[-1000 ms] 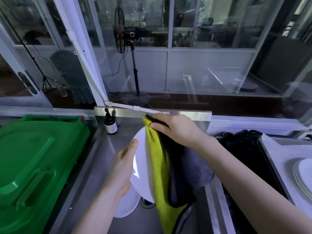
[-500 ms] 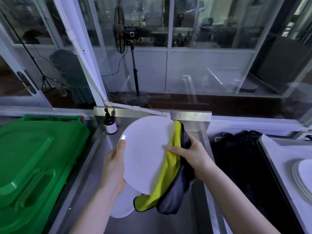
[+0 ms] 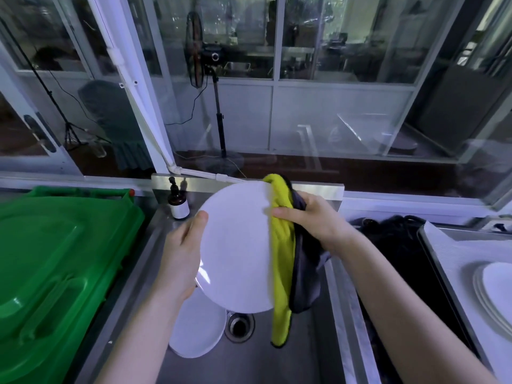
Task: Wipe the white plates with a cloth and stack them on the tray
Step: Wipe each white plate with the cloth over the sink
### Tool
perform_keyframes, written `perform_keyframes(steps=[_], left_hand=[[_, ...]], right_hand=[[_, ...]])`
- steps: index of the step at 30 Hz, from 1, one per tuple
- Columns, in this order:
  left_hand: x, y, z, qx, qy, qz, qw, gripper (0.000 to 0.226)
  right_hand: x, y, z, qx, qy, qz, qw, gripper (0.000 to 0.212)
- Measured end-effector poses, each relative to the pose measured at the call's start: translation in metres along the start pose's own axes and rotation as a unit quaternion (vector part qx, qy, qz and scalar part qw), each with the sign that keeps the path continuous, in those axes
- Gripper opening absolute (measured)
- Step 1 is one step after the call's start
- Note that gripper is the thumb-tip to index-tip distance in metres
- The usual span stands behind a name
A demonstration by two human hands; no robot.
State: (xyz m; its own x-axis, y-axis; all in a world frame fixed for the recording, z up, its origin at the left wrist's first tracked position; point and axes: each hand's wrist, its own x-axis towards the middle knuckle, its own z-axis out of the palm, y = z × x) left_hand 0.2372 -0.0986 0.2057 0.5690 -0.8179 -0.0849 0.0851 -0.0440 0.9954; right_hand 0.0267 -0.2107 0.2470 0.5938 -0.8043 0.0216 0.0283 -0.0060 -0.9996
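— Where is the plate you're working on?

— Above the sink (image 3: 310,353), held nearly upright with its flat face tipped toward me. My left hand (image 3: 180,259) has the white plate (image 3: 235,250) by its left edge, thumb curled over the front rim and the other fingers hidden behind it.

— And the cloth?

— My right hand (image 3: 313,217) is closed on the yellow-and-grey cloth (image 3: 282,245) at the plate's right edge. My thumb pinches it against the rim, and the loose end hangs down past the plate toward the sink drain (image 3: 238,325).

— So which way does the next wipe go?

— I judge it must run left from my right fingers, across the bare face, since the cloth only covers the right rim. The right hand is the nearer one; its wrist is bent inward and the forearm comes in from the lower right.

— Anything else waiting?

— Another plate in the sink (image 3: 196,328) lies flat just left of the drain. Well to the right of the sink, the tray (image 3: 448,261) already carries stacked plates (image 3: 496,289).
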Motion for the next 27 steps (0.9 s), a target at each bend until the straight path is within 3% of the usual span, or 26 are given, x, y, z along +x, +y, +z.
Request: perform_keyframes(steps=[2,5,9,13,16,18,21,23,25,27], left_hand=[[-0.001,-0.002,0.003,-0.063,0.046,-0.030,0.996,0.031],[0.000,-0.005,0.003,-0.087,0.070,-0.052,0.992,0.025],[0.005,0.002,-0.006,0.002,-0.006,0.000,1.000,0.030],[0.019,0.022,-0.014,0.082,-0.111,0.043,0.990,0.034],[0.024,0.035,-0.010,0.169,-0.195,0.053,0.965,0.052],[0.027,0.037,-0.003,0.218,-0.203,0.063,0.952,0.054],[0.029,0.040,0.002,0.214,-0.156,0.092,0.960,0.053],[0.027,0.036,-0.001,0.158,-0.085,0.101,0.979,0.033],[0.017,0.025,0.001,0.073,-0.011,0.077,0.994,0.008],[-0.001,0.007,0.014,-0.022,0.019,0.022,0.999,0.019]], right_hand=[[-0.015,0.030,0.011,0.123,0.080,0.036,0.988,0.036],[-0.034,0.062,0.032,0.192,0.135,0.078,0.969,0.038],[-0.027,0.046,0.012,0.170,0.080,0.093,0.978,0.042],[-0.010,0.003,-0.011,-0.005,-0.026,0.055,0.998,0.037],[0.006,-0.019,-0.012,-0.275,-0.067,0.052,0.958,0.048],[0.011,-0.017,-0.010,-0.329,-0.067,0.062,0.940,0.061],[0.004,-0.003,-0.008,-0.181,-0.037,0.045,0.982,0.042],[-0.003,0.011,-0.005,-0.028,0.022,0.053,0.998,0.045],[-0.009,0.029,0.002,0.129,0.127,0.064,0.981,0.041],[-0.015,0.044,0.017,0.228,0.214,0.070,0.947,0.023]])
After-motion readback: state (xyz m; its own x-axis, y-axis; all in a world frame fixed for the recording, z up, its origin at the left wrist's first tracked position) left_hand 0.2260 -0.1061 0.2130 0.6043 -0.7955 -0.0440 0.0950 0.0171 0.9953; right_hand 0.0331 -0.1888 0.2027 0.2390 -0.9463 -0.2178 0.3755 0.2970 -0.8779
